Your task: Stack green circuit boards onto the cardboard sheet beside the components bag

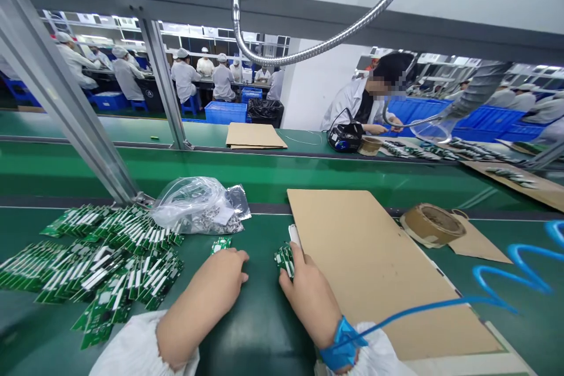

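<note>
My left hand (224,281) is above the green work surface, fingers curled down. A small green circuit board (221,244) sticks out past its knuckles; my hand hides the rest of it. Between the thumb and fingers of my right hand (311,291) are several small green circuit boards (283,259), held close together. A blue wrist strap (342,345) circles my right wrist. To the left, many green boards with white strips (132,273) lie in overlapping rows. Behind my left hand rests a clear plastic bag (198,208) with small metallic-looking parts inside.
A large cardboard sheet (352,247) lies beside my right hand. Further right are a tape roll (434,224) and a coiled blue cord (445,304). A metal post (70,76) rises at left. Across the bench, a person (356,100) works beside more boards.
</note>
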Action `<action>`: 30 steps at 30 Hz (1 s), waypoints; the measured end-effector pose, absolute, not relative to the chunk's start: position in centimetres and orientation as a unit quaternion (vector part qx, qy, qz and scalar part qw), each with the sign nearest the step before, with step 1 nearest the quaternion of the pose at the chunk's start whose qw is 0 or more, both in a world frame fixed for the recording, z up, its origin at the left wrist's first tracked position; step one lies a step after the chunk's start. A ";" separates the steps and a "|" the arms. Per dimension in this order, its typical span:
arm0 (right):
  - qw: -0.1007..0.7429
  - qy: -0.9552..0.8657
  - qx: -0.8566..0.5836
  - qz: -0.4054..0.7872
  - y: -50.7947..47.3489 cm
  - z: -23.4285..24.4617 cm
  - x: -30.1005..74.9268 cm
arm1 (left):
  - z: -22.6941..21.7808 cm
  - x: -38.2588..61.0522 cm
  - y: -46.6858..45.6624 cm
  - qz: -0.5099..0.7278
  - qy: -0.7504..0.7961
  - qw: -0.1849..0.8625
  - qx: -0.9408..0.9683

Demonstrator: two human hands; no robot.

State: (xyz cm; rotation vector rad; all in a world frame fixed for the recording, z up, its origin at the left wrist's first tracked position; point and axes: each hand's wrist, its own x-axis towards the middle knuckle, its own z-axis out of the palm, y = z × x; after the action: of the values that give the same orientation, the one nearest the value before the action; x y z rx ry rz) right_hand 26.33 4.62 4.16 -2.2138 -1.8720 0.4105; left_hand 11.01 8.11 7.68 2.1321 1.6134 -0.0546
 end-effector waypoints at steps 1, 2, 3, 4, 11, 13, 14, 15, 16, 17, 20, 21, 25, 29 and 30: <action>0.104 -0.633 -0.755 0.139 4.6 4.2 26.3 | 8.0 10.9 7.6 -0.048 0.597 0.206 0.774; 0.102 -0.631 -0.757 0.139 4.5 4.2 26.3 | 8.2 11.0 7.1 -0.073 0.608 0.182 0.769; 0.101 -0.629 -0.758 0.138 4.5 4.2 26.3 | 8.3 11.3 6.6 -0.093 0.617 0.161 0.764; 0.101 -0.628 -0.760 0.137 4.3 4.1 26.4 | 8.2 11.7 6.1 -0.109 0.625 0.144 0.759; 0.102 -0.626 -0.761 0.139 3.6 4.0 26.7 | 7.6 13.6 4.5 -0.111 0.636 0.122 0.754; 0.101 -0.625 -0.760 0.146 3.6 4.1 26.7 | 7.5 13.3 4.7 -0.095 0.635 0.136 0.755; 0.102 -0.625 -0.759 0.150 3.5 4.1 26.7 | 7.5 13.2 4.8 -0.085 0.637 0.142 0.753; 0.102 -0.624 -0.759 0.154 3.5 4.1 26.8 | 7.4 13.0 5.0 -0.073 0.641 0.147 0.750; 0.104 -0.624 -0.758 0.158 3.5 4.2 26.8 | 7.3 12.8 5.2 -0.060 0.646 0.150 0.746; 0.105 -0.624 -0.758 0.161 3.5 4.2 26.8 | 7.2 12.7 5.3 -0.045 0.651 0.152 0.742; 0.106 -0.623 -0.756 0.171 3.6 4.3 26.9 | 6.9 12.4 5.7 0.005 0.658 0.166 0.734; 0.106 -0.622 -0.756 0.174 3.6 4.3 26.9 | 6.8 12.4 5.9 0.021 0.657 0.174 0.733; 0.107 -0.619 -0.757 0.181 3.7 4.5 27.0 | 6.5 13.4 6.3 0.087 0.632 0.223 0.737; 0.111 -0.620 -0.754 0.183 3.6 4.6 27.1 | 5.8 15.3 6.5 0.158 0.594 0.279 0.737; 0.113 -0.621 -0.753 0.184 3.6 4.6 27.1 | 5.5 15.7 6.5 0.175 0.588 0.292 0.733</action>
State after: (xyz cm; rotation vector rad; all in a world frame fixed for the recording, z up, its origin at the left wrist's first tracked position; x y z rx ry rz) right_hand 27.06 3.62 4.62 -2.2099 -1.8225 0.5407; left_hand 15.69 6.47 5.53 1.9547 1.5678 0.4664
